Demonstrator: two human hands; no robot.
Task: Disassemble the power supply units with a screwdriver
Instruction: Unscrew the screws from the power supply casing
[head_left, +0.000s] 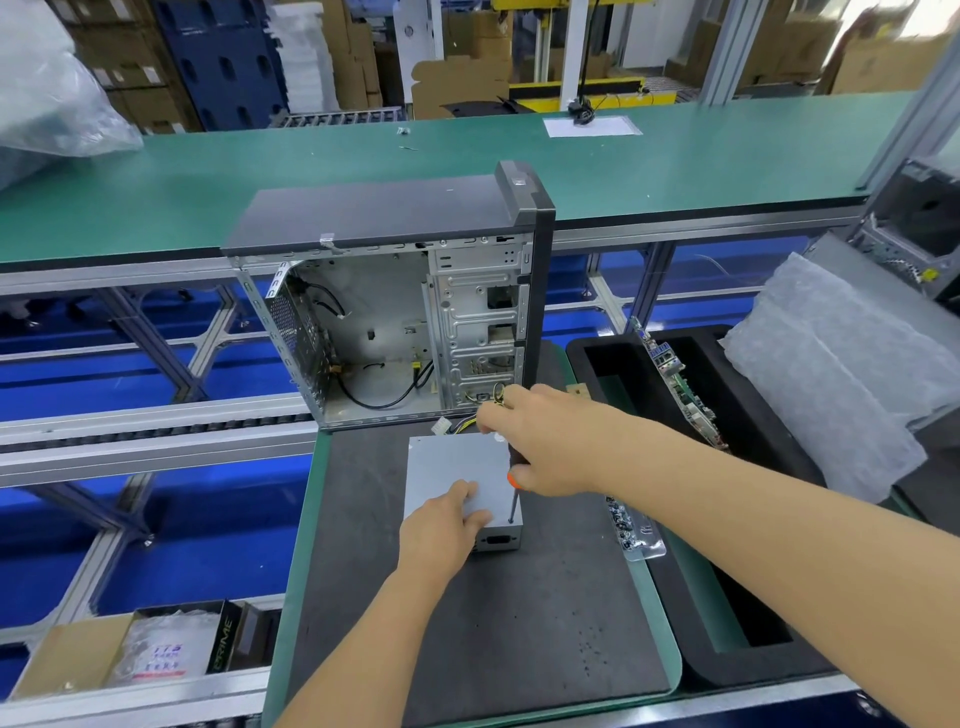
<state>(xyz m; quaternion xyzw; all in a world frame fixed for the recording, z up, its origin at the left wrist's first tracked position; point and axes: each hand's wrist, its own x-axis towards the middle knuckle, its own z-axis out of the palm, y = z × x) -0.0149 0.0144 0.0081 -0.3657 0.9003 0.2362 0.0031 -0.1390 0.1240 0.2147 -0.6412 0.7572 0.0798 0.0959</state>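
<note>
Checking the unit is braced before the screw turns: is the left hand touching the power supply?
Touching. The head view shows the left hand resting on the top of the power supply near its front edge, with no gap visible between them.

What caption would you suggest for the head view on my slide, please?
Left hand steadies a power supply unit while right hand drives a screwdriver into it.

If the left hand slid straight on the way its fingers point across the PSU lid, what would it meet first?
The left hand lies flat on the power supply, its fingers pointing up and right. Straight on, it would probably first meet the screwdriver shaft standing at the lid's near right corner, gripped by the right hand.
</note>
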